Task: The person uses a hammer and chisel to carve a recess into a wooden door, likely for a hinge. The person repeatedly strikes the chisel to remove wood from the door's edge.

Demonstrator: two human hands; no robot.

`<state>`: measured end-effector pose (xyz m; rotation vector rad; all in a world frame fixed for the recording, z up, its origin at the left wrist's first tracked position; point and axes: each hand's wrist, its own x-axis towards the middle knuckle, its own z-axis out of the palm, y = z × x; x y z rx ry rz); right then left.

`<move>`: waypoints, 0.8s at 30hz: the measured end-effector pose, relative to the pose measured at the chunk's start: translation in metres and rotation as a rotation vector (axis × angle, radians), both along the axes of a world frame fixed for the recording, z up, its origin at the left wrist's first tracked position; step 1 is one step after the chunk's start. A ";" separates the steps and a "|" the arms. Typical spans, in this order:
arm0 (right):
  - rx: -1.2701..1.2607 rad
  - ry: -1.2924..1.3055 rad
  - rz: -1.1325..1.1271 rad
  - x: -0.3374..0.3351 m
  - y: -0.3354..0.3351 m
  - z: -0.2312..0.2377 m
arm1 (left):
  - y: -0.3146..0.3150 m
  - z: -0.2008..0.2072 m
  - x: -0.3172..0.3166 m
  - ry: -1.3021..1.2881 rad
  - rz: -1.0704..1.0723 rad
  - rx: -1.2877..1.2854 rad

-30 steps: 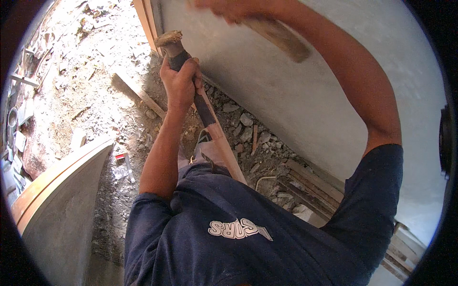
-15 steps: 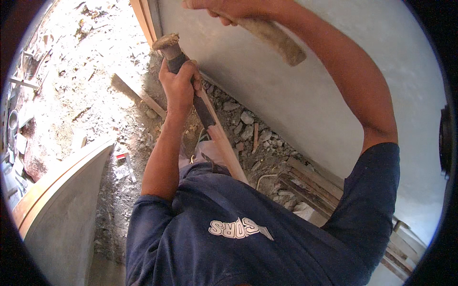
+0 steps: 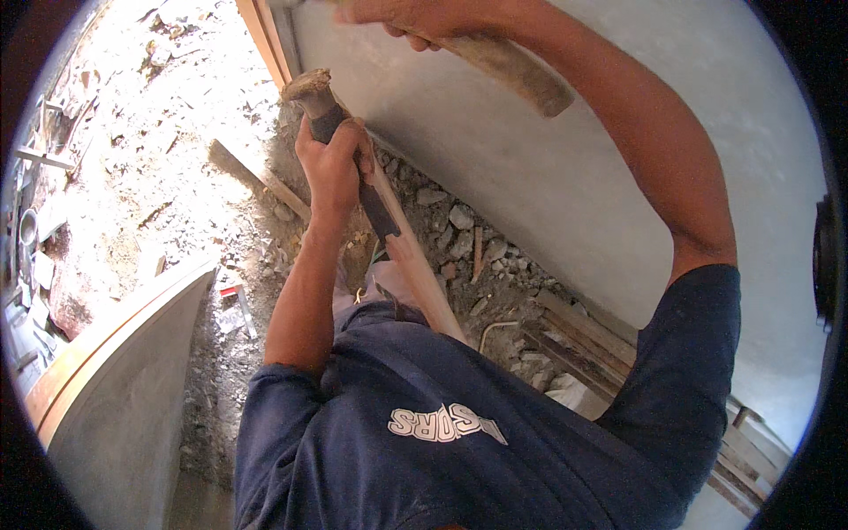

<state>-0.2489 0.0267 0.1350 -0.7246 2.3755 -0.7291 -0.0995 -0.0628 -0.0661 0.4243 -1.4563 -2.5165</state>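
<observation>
My left hand (image 3: pixel 334 163) is wrapped round a chisel (image 3: pixel 375 208) with a wooden handle whose top is frayed and mushroomed. Its dark flat blade slants down along a pale wooden board (image 3: pixel 422 283), with the tip against the wood. The board's lower end passes in front of my body. At the upper edge, my right hand (image 3: pixel 415 19) is raised, its fingers closed on a thick wooden stick (image 3: pixel 521 78). One end of that stick points down to the right; the other runs out of view.
A grey plastered wall (image 3: pixel 609 203) stands on the right, with rubble (image 3: pixel 459 221) along its foot. Wooden planks (image 3: pixel 583 340) lie at lower right. An orange-brown wooden frame (image 3: pixel 262 40) stands at the top. On the left is a low wall (image 3: pixel 132 397) with a wooden edge; a stick (image 3: pixel 261 181) lies on bright, littered ground.
The chisel's top has tipped slightly lower, and the stick in my right hand has shifted a little to the right. Both hands keep their grip.
</observation>
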 end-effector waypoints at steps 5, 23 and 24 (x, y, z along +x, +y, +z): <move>0.149 0.138 0.500 -0.008 0.024 -0.018 | 0.007 0.006 0.000 -0.034 0.007 0.010; 0.032 0.056 0.084 0.024 0.044 -0.003 | 0.005 0.003 -0.001 -0.006 -0.054 0.054; 0.100 -0.048 0.009 0.032 0.042 0.008 | 0.006 0.006 -0.002 0.005 -0.067 0.030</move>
